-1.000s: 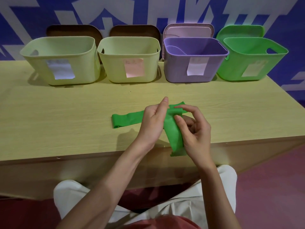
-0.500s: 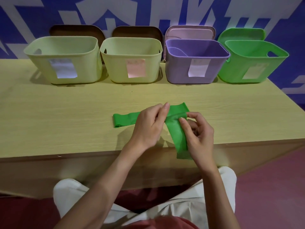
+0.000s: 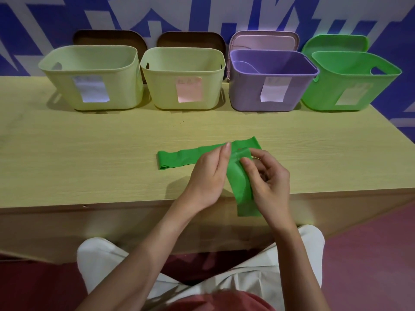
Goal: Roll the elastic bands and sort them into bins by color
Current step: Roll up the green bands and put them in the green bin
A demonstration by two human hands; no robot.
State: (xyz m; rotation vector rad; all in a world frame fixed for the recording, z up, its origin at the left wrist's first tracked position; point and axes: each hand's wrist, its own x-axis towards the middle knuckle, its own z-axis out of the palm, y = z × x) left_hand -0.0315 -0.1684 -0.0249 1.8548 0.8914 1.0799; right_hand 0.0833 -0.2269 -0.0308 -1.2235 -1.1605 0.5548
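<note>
A green elastic band (image 3: 177, 158) lies on the wooden table (image 3: 89, 153). One length runs to the left, and another hangs over the table's front edge. My left hand (image 3: 207, 176) and my right hand (image 3: 268, 180) pinch the band at its bend, fingertips close together. Four bins stand in a row at the back: two pale yellow bins (image 3: 67, 86) (image 3: 164, 86), a purple bin (image 3: 247, 90) and a green bin (image 3: 325, 86). Each carries a paper label on its front.
Lids lean against the wall behind the bins: two brown (image 3: 107, 38), one pink (image 3: 265, 40), one green (image 3: 334, 43). The table's front edge runs just below my hands. My lap in white trousers (image 3: 258, 277) is under it.
My fingertips have shifted slightly on the band's bend and the band's far corner now lies flatter on the table. The hanging length stays over the edge.
</note>
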